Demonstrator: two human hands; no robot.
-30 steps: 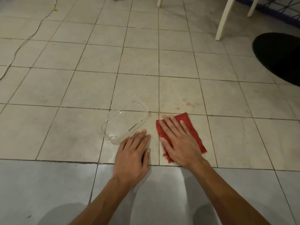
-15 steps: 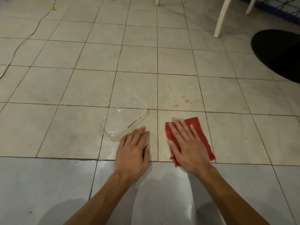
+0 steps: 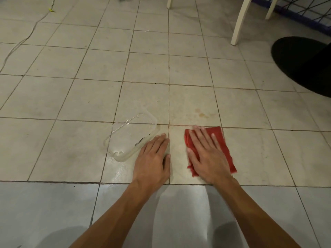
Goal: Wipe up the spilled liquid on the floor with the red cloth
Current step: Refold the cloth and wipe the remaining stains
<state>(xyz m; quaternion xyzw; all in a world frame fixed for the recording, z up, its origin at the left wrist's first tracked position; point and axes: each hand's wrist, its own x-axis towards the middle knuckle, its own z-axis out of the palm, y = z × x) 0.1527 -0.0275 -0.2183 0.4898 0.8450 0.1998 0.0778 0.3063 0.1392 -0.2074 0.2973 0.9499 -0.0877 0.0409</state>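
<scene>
Cloth (image 3: 218, 136) edge at grout line (image 3: 250, 128)

We see a clear tub (image 3: 131, 136) lying near the middle, a little to the left, its long side running from near left to far right. A white cable (image 3: 30, 34) snakes along the far left, with a small yellow tag (image 3: 51, 10) at its far end. Three white legs stand far off, one leg (image 3: 170, 2) at centre and two legs (image 3: 240, 22) (image 3: 270, 8) to the right. Behind those two runs blue-framed netting (image 3: 304, 13). A black round shape (image 3: 304, 65) sits at the right edge, partly cut off.
</scene>
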